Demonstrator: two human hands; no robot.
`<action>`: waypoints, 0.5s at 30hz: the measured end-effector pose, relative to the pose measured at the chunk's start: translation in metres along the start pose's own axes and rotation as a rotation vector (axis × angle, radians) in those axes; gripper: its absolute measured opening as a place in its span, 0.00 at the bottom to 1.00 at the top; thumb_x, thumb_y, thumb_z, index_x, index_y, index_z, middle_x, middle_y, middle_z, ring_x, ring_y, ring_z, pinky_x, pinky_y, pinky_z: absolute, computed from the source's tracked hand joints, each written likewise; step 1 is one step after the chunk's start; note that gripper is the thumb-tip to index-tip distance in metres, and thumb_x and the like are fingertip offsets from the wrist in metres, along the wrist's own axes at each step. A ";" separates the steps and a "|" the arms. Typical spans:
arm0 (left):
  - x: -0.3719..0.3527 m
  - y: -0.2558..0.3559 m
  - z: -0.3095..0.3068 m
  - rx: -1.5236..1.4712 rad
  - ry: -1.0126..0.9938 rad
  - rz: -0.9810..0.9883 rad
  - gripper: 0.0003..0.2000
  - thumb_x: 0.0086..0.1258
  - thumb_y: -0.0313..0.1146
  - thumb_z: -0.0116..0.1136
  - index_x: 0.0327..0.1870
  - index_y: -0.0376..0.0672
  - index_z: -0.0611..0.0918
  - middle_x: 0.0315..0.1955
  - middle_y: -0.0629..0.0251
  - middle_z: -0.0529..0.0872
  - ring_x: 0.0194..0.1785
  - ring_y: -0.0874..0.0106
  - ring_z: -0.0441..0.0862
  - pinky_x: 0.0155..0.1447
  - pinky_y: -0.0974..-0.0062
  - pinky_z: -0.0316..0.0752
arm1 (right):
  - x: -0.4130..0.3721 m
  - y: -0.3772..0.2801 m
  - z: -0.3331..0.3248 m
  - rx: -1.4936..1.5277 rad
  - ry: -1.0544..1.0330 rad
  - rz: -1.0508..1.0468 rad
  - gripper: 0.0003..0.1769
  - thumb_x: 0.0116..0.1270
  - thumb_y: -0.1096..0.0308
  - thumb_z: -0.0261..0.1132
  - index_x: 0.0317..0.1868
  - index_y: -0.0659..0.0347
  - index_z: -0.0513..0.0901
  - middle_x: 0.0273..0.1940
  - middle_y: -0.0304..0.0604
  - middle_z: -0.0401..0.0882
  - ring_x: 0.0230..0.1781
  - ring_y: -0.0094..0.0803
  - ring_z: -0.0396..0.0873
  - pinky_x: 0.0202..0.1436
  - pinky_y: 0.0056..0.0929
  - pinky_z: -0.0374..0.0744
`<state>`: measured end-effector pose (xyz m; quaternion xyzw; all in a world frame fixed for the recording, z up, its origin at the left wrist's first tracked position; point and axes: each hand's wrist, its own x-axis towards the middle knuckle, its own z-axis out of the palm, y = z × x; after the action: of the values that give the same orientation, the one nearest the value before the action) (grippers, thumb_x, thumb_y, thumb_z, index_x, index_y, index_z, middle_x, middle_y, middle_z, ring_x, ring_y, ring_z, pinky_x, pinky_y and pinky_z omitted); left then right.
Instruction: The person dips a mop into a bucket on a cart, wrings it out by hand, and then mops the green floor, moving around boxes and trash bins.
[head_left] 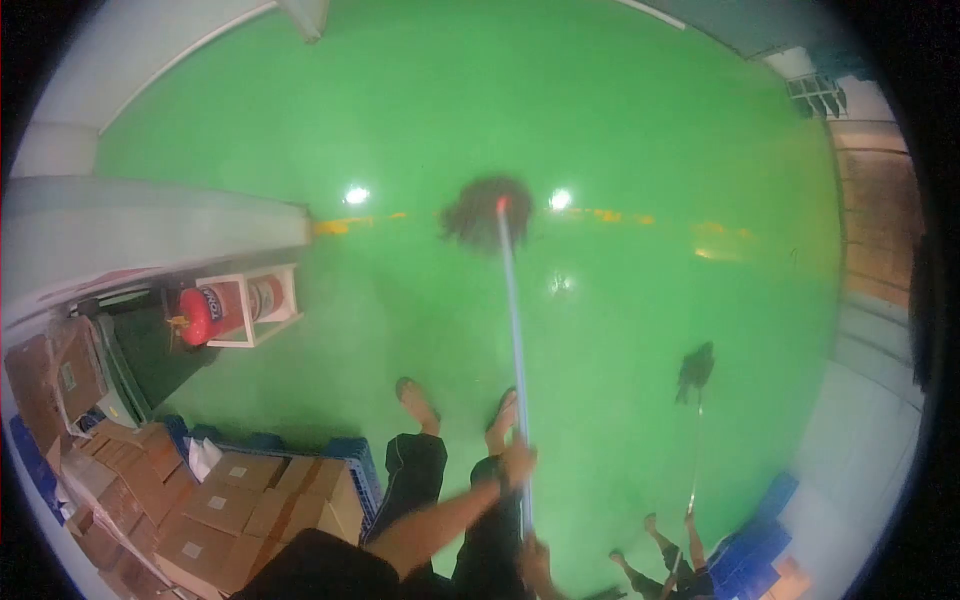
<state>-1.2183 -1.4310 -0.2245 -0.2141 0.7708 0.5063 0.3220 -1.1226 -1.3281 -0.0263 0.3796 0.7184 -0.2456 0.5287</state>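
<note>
A mop with a long pale blue handle (515, 330) runs from my body out across the green floor. Its dark, stringy mop head (475, 212) lies spread on the floor ahead, blurred at the edges, with a red socket on top. My left hand (517, 465) is closed around the handle, a dark band on its wrist. Lower down, near the handle's end, my right hand (535, 562) is wrapped on it too, partly cut by the frame. My feet in sandals are on the floor just left of the handle.
Cardboard boxes (235, 480) are stacked on a blue pallet (362, 470) at lower left. A red fire extinguisher (215, 312) sits in a white frame by the wall end (290, 225). At lower right, another person (675, 565) holds a second mop (696, 368) near blue crates (755, 560).
</note>
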 end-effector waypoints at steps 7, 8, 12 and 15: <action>0.262 0.105 -0.238 -0.165 0.449 0.321 0.37 0.68 0.49 0.50 0.67 0.30 0.52 0.59 0.35 0.66 0.63 0.47 0.65 0.64 0.59 0.64 | 0.379 -0.420 0.012 -0.530 0.456 -0.990 0.23 0.63 0.67 0.51 0.59 0.63 0.65 0.38 0.57 0.75 0.35 0.47 0.76 0.37 0.45 0.73; 0.252 0.104 -0.251 -0.190 0.474 0.401 0.35 0.69 0.47 0.49 0.67 0.31 0.55 0.60 0.37 0.65 0.65 0.48 0.63 0.65 0.61 0.62 | 0.400 -0.465 -0.010 -0.490 0.453 -1.011 0.24 0.63 0.67 0.51 0.60 0.62 0.63 0.38 0.57 0.75 0.35 0.47 0.76 0.37 0.45 0.73; 0.181 -0.016 -0.206 -0.189 0.426 0.337 0.26 0.71 0.39 0.50 0.64 0.33 0.64 0.63 0.45 0.66 0.68 0.57 0.62 0.69 0.66 0.55 | 0.471 -0.453 -0.049 -0.468 0.455 -1.116 0.31 0.61 0.71 0.52 0.66 0.61 0.58 0.39 0.57 0.75 0.35 0.48 0.75 0.37 0.45 0.73; 0.082 -0.125 -0.147 0.138 0.225 -0.076 0.23 0.73 0.41 0.41 0.63 0.34 0.67 0.62 0.48 0.68 0.66 0.58 0.64 0.70 0.66 0.53 | 0.368 -0.281 -0.037 -0.452 0.292 -0.857 0.32 0.61 0.73 0.51 0.68 0.63 0.57 0.45 0.59 0.75 0.41 0.50 0.75 0.43 0.46 0.74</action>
<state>-1.2343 -1.6159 -0.3221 -0.2761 0.8263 0.4125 0.2663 -1.4267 -1.3614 -0.3760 -0.0429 0.9112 -0.2234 0.3434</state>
